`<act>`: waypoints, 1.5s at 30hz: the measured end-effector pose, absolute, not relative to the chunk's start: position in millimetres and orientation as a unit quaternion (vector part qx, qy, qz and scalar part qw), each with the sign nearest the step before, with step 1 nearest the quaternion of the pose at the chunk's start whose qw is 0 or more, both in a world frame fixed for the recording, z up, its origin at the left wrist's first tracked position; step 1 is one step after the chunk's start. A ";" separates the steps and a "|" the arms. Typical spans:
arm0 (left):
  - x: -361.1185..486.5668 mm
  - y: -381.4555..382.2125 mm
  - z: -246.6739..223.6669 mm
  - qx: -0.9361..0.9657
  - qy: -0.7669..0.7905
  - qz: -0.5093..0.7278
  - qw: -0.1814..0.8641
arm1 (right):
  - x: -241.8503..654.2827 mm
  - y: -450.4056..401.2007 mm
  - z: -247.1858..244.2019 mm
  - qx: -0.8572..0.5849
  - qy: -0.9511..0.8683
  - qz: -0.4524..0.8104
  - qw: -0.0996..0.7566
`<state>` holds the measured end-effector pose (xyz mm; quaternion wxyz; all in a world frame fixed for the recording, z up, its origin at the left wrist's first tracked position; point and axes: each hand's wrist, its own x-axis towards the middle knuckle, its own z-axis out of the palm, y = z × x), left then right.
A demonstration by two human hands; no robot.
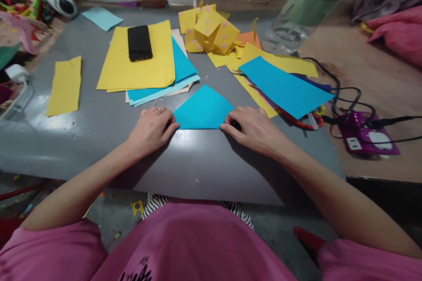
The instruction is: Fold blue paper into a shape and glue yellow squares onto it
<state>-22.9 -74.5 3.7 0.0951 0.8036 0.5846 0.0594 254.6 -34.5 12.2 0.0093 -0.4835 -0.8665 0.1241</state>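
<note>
A blue paper folded into a triangle (pixel 203 109) lies flat on the grey table (pixel 99 136) in front of me, its long folded edge toward me. My left hand (pixel 152 129) presses down on the triangle's left corner, fingers curled over it. My right hand (pixel 252 128) presses on the right corner the same way. Both hands rest on the tabletop, one at each end of the fold.
A black phone (pixel 140 43) lies on a stack of yellow sheets (pixel 138 63). More blue paper (pixel 285 85) and yellow dotted folded pieces (pixel 211 30) sit beyond. Red-handled scissors (pixel 305 122), cables and a purple power strip (pixel 365 134) lie right. A yellow strip (pixel 65 85) lies left.
</note>
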 end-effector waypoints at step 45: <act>-56.9 -89.7 8.6 0.741 0.672 0.018 -0.003 | 280.1 -58.1 11.1 -0.435 -0.882 0.029 0.178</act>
